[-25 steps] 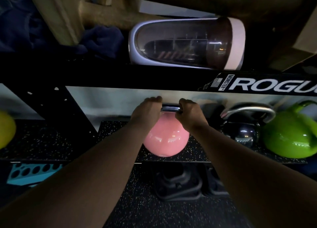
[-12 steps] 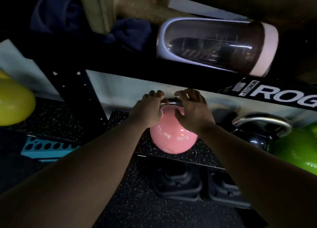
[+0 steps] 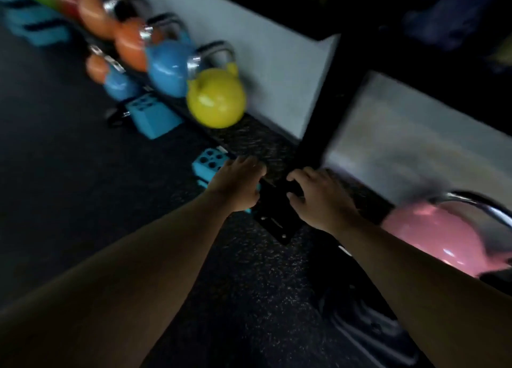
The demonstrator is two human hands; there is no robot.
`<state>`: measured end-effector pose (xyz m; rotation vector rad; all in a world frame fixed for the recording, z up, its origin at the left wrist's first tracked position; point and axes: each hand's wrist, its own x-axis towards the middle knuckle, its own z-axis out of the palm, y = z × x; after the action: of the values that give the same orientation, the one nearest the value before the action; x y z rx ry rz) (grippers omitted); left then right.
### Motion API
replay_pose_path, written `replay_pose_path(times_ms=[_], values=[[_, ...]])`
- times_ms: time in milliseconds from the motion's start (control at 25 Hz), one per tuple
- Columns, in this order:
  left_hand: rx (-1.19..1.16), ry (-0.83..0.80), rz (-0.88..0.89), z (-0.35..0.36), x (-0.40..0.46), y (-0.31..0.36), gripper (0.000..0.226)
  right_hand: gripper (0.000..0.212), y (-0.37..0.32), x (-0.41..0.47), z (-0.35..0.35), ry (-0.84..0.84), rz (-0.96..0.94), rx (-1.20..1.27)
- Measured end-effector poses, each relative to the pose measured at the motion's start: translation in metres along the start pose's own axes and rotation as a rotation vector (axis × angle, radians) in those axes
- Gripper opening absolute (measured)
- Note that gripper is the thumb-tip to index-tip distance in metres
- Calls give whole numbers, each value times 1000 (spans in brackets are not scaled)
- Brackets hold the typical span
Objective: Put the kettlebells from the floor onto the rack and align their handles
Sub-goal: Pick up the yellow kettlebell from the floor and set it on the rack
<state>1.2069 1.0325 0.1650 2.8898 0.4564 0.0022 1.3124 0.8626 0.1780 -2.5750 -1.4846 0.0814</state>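
Frame heavily motion-blurred, dim light. Both bare forearms reach in from the bottom edge toward centre. Left hand and right hand sit side by side at mid-frame, palms down, fingers loosely spread, holding nothing; a dark gap lies between them. Just beyond the hands, the black rack upright runs from upper right down to a black base plate on the speckled floor. Pink kettlebell at the right edge, steel handle arching above it, standing on the low rack shelf, apart from the right hand. Yellow kettlebell above and left of centre on the speckled low shelf against the pale wall. Behind it toward the upper left, a row: a blue kettlebell, then orange kettlebells, handle directions too smeared to judge. A smaller blue kettlebell lower down, upper left; whether on floor or shelf cannot be told. Teal blocks with holes on the floor near the shelf edge; another one touches the left hand's outline.
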Motion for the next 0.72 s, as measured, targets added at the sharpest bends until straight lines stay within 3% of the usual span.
replay_pose_path(times_ms=[160, 320, 400, 600, 720], values=[[17, -107, -205, -14, -125, -143, 54, 36, -164, 43, 45, -102, -207, 98], [-7, -115, -500, -7, -340, -302, 53, 35, -393, 46, 104, -236, -473, 146], [-39, -134, -550, 0, -388, -327, 53, 34, -438, 39, 111, -259, -478, 189], [-111, -163, -868, -6, -647, -427, 60, 35, -685, -32, 183, -394, -699, 228], [-124, -181, -988, 5, -766, -454, 60, 33, -786, -83, 224, -475, -791, 233]])
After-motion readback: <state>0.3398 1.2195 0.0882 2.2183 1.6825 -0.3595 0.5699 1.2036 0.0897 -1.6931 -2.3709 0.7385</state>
